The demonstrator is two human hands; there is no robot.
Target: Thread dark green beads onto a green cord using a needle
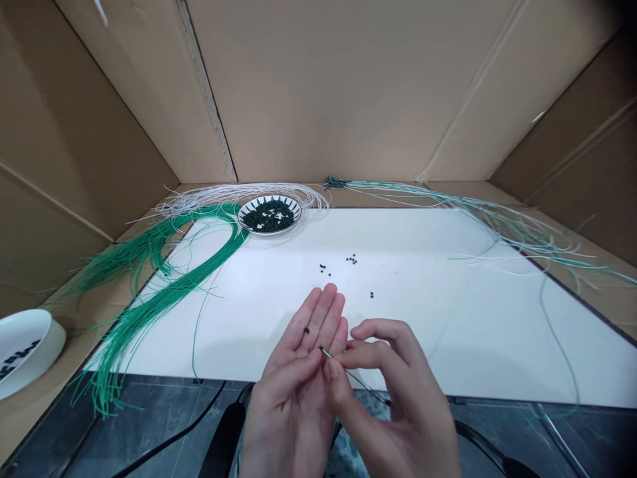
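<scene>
My left hand (pixel 308 372) lies palm up over the table's front edge, fingers stretched out. A small black bead-like piece (pixel 306 330) rests on its fingers. My right hand (pixel 383 378) pinches a thin pale-and-green strand (pixel 327 353) between thumb and index finger. The strand's tip points at the left palm, beside the left thumb, with a dark piece (pixel 321 348) at its end. Whether the left thumb touches that piece, I cannot tell. Below the right fingers the strand's tail trails down.
Behind stands a patterned dish (pixel 242 224) of black pieces. Loose black pieces (pixel 352 259) dot the white table (pixel 472 318). Green strands (pixel 199 279) and white strands (pixel 209 194) lie left; a dark-ended bundle (pixel 448 196) lies right. A white bowl (pixel 50 338) sits far left; cardboard walls (pixel 358 93) surround.
</scene>
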